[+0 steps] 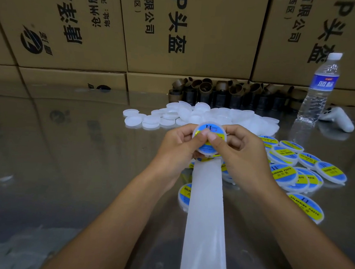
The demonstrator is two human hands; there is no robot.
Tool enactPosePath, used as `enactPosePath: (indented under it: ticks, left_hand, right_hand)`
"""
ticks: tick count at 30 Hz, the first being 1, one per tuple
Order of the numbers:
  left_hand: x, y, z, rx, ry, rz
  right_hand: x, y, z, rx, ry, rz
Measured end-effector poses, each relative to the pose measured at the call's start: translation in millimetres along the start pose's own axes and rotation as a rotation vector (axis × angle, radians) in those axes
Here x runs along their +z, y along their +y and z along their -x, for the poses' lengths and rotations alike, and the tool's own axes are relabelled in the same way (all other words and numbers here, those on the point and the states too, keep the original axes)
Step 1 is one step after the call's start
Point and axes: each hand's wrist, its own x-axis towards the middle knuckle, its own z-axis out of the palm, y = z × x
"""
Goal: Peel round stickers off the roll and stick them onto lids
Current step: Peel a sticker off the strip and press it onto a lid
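Cardboard boxes (179, 29) wall the bench (55, 157) behind; room lies leftward. Left hand (178, 142) and right hand (240, 151) both pinch one stickered lid (211, 127).

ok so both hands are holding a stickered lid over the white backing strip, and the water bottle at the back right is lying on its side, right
Not quite. The water bottle stands upright, not on its side, as the head view shows. The rest holds: the left hand and right hand both hold a stickered lid over the white backing strip.
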Motion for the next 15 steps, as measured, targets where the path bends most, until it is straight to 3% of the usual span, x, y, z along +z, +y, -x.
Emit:
enactPosePath:
  ticks: [7, 15]
  left_hand:
    - [-0.1, 0.0, -1.0, -0.035, -0.033, 0.130]
    - [-0.1, -3.7, -1.8, -0.023, -0.064, 0.117]
  right_hand:
    - [-1.5, -0.7, -1.6, 0.011, -0.045, -0.006]
    - [-3.0, 0.7, -2.9, 0.015, 0.009, -0.026]
